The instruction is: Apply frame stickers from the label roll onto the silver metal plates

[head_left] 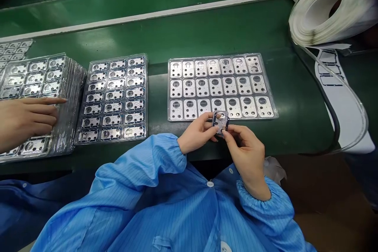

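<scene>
Between my two hands is a small silver plate [220,122] with a dark edge, raised at the near edge of a clear tray. My left hand [198,132] pinches its left side, and my right hand [246,147] grips its lower right corner between thumb and fingers. Just beyond them lies the clear tray [215,87], with rows of silver plates that have round and small dark holes. A second tray [113,98] of similar plates, turned lengthwise, rests on the green surface to the left.
At the far left, another person's hand [26,120] rests on a tall stack of trays [69,106]. A large white roll [313,12] stands at the upper right, its white strip [342,106] hanging down past a curved clear edge. A pale rail [147,16] crosses behind the trays.
</scene>
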